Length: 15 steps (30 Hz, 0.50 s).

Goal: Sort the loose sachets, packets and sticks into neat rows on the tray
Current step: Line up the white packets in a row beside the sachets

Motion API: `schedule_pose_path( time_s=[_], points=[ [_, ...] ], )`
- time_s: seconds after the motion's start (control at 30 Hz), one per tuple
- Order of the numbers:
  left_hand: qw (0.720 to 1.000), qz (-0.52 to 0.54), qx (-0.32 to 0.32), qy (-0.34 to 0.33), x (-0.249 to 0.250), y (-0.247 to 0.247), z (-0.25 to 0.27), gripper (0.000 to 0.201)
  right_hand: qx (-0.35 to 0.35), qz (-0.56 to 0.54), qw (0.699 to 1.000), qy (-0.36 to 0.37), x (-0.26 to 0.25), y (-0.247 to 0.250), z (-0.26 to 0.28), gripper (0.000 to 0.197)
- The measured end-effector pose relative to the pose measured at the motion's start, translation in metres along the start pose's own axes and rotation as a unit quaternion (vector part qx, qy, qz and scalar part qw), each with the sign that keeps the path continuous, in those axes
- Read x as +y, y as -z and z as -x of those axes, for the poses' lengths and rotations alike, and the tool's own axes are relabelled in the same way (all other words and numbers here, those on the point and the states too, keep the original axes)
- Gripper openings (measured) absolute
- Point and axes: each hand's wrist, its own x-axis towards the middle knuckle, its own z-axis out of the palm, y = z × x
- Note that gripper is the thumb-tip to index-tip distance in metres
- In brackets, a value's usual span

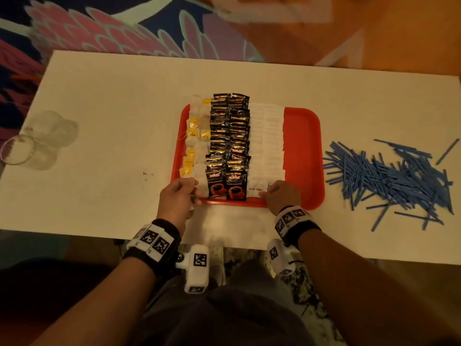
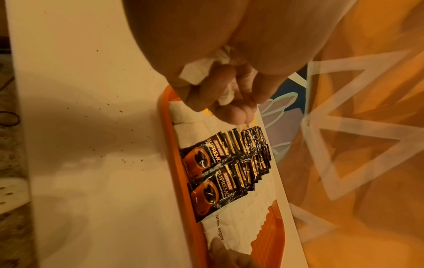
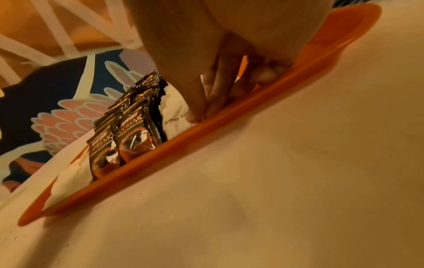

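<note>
Head view: both your hands sit at the tray's near edge, and the loose sticks lie off to your right.

Your left hand [image 1: 178, 196] is curled at the near left corner of the red tray [image 1: 303, 156], and the left wrist view shows its fingers [image 2: 220, 85] closed on crumpled white tea bag paper [image 2: 195, 72]. Your right hand [image 1: 282, 194] presses bent fingertips [image 3: 195, 116] on the nearest brown sugar sachet [image 1: 257, 189], pinning it rather than gripping it. Rows of tea bags [image 1: 195, 136], coffee sachets [image 1: 229, 136] and white sachets [image 1: 267, 141] run from near edge to far edge. The blue sticks [image 1: 389, 176] are piled on the table [image 1: 112, 108] past the tray's right edge, mostly lying crosswise to those rows, so your right hand is the closer one, and I judge they need turning to match the bare right strip.
</note>
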Motion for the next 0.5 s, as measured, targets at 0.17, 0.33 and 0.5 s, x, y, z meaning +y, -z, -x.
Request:
schedule_pose_path(
  time_s=[0.17, 0.33, 0.5],
  points=[
    [1.0, -0.002, -0.01, 0.005, -0.003, 0.0, -0.003, 0.014, 0.036, -0.008, 0.998, 0.06, -0.003, -0.001, 0.006, 0.015],
    [1.0, -0.012, -0.023, 0.002, -0.005, 0.001, 0.0, 0.013, -0.004, 0.057, 0.979, 0.196, -0.016, -0.01, 0.007, 0.013],
    [1.0, -0.013, -0.022, -0.007, -0.006, 0.004, 0.001, 0.014, -0.013, 0.088, 0.978, 0.188, -0.012, -0.018, 0.005, 0.032]
  ],
)
